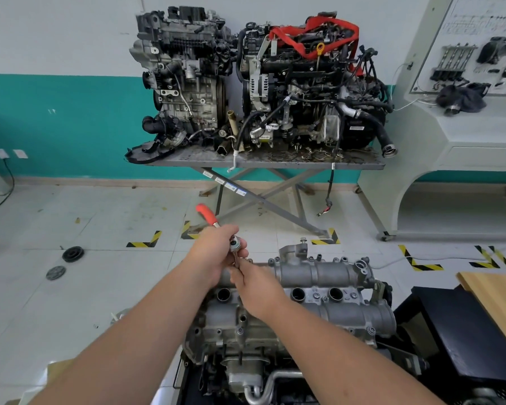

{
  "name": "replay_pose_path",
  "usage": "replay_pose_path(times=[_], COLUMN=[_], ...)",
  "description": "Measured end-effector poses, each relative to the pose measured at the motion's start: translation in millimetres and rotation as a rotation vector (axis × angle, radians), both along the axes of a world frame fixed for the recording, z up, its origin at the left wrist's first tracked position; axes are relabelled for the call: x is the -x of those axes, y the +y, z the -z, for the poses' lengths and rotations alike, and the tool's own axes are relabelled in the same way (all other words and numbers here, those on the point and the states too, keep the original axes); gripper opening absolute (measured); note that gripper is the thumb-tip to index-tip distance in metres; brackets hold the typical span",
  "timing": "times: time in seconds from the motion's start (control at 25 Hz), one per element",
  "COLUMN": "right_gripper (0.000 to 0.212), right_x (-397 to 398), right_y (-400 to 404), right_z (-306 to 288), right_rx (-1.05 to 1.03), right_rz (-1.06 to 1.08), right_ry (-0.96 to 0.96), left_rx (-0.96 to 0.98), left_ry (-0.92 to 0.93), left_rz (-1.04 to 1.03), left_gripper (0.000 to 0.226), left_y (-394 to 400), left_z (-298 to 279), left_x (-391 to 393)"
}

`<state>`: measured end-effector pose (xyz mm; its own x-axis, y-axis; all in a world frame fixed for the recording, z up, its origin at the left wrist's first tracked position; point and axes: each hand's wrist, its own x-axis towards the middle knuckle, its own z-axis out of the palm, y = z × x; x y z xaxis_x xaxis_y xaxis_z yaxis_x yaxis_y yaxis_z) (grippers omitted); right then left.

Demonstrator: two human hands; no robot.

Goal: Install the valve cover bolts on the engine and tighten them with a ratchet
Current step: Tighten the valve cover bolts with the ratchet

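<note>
Lying on the floor tiles at far left: two black round discs [73, 254], near each other, with yellow-and-black tape corners [145, 240] beside them.

Left hand [214, 252]: fingers curled round the head end of a ratchet [235, 244]; its red handle [207, 214] slants up and away to the left. A thin shaft drops from the ratchet head toward the engine.

Right hand [256, 285]: just beside and below the left, fingers pinching the lower part of that shaft; what sits at its tip is hidden by the hand.

Engine [275, 325], bottom centre: grey metal valve cover [319, 276] on top, both hands over its far left corner. Small bolts [316, 295] stand seated along its middle strip and edges, among round dark wells. One long bolt [303, 243] stands upright on a bracket at the far edge.

Behind, against the wall: a grey scissor-leg table [263, 165] carrying two complete engines, a grey one [184, 80] to the left, a black one [310, 92] draped with a red strap [313, 33] to the right.

Far right: a pale console [462, 133] with parts mounted on its panel; a wooden board [497, 299] at the right edge, atop a black box [462, 340].
</note>
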<state>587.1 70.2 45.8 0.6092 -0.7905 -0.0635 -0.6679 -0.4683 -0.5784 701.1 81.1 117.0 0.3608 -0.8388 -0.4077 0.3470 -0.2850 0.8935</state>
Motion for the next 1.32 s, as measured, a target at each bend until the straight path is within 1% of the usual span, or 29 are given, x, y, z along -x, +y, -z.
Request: replay_pose_path(times=[0.04, 0.08, 0.12, 0.2, 0.24, 0.28, 0.32, 0.36, 0.4, 0.44, 0.48, 0.52, 0.56, 0.6, 0.64, 0.68, 0.72, 0.76, 0.8, 0.84, 0.92, 1.0, 1.04, 1.12, 1.16, 1.28, 1.32], right_gripper=[0.035, 0.038, 0.039, 0.038, 0.035, 0.032, 0.03, 0.03, 0.027, 0.024, 0.026, 0.029, 0.032, 0.031, 0.027, 0.02, 0.018, 0.021, 0.025, 0.026, 0.025, 0.03, 0.034, 0.04, 0.04, 0.034, 0.032], right_x=[0, 0, -1, -2, -2, -3, -2, -3, -1, -2, -2, -3, -2, -2, 0, 3, 5, 6, 7, 7, 8, 7, 6, 5, 4, 4, 5], right_y=[1, 2, 4, 6, 5, 3, 3, 2, 3, 3, 4, 3, 2, -1, -5, -8, -9, -10, -7, -5, -2, -3, -2, 2, 3, 0, -1], right_z=[-1, 0, 1, 1, 1, 3, 3, 4, 4, 5, 5, 4, 3, 2, 2, 2, 2, 2, 2, 1, 1, 1, 1, -1, 0, 4, 3], right_rx=[-0.003, 0.009, 0.028, 0.029, 0.022, 0.025, 0.037, 0.041, 0.028, 0.029, 0.008, -0.019, -0.074, -0.071, -0.047, -0.031, -0.054, -0.069, -0.065, -0.067, -0.068, -0.074, -0.07, -0.05, -0.046, -0.018, -0.008], right_rz=[-0.004, -0.011, -0.02, -0.014, 0.002, 0.011, 0.014, 0.012, 0.042, 0.041, 0.034, 0.01, -0.008, -0.01, 0.026, 0.044, 0.055, 0.056, 0.048, 0.04, 0.037, 0.028, 0.014, -0.013, -0.015, -0.007, -0.012], right_ry=[0.002, 0.012, 0.03, 0.028, 0.032, 0.068, 0.128, 0.161, 0.125, 0.114, 0.066, 0.026, -0.016, -0.007, -0.003, 0.014, -0.014, -0.037, -0.054, -0.05, -0.04, -0.019, 0.001, 0.049, 0.06, 0.049, 0.091], left_rx=[-0.038, -0.074, -0.1, -0.141, -0.163, -0.15, -0.074, 0.077, 0.279, 0.527, 0.726, 0.809, 0.802, 0.725, 0.62, 0.516, 0.407, 0.313, 0.237, 0.177, 0.082, 0.002, -0.053, -0.152, -0.167, -0.177, -0.126], left_ry=[-0.154, -0.369, -0.631, -1.222, -1.476, -1.694, -1.872, -2.007, -2.071, -2.05, -1.917, -1.725, -1.494, -1.231, -0.904, -0.525, -0.184, 0.052, 0.172, 0.179, 0.089, -0.057, -0.166, -0.485, -0.693, -1.457, -1.67], left_rz=[0.096, 0.211, 0.325, 0.535, 0.61, 0.635, 0.629, 0.563, 0.452, 0.279, 0.109, 0.058, 0.071, 0.094, 0.076, 0.014, -0.061, -0.144, -0.192, -0.19, -0.109, 0.033, 0.124, 0.3, 0.378, 0.56, 0.58], left_gripper=[0.009, 0.009, 0.01, 0.006, 0.002, 0.005, 0.009, 0.011, 0.012, 0.022, 0.034, 0.043, 0.044, 0.039, 0.034, 0.035, 0.039, 0.041, 0.039, 0.033, 0.018, 0.012, 0.012, 0.015, 0.015, 0.007, 0.005], left_y=[-1, -3, -7, -12, -13, -12, -9, -5, 0, 6, 10, 13, 18, 24, 27, 27, 24, 18, 12, 6, -1, -4, -5, -6, -9, -12, -10], left_z=[-8, -16, -23, -33, -34, -29, -21, -13, -4, 8, 20, 28, 35, 40, 43, 43, 39, 36, 32, 28, 16, 1, -6, -21, -26, -37, -32], left_x=[-3, -5, -5, 1, 7, 14, 21, 25, 26, 23, 18, 15, 15, 21, 28, 36, 41, 40, 37, 32, 21, 11, 7, 3, 4, 18, 23])
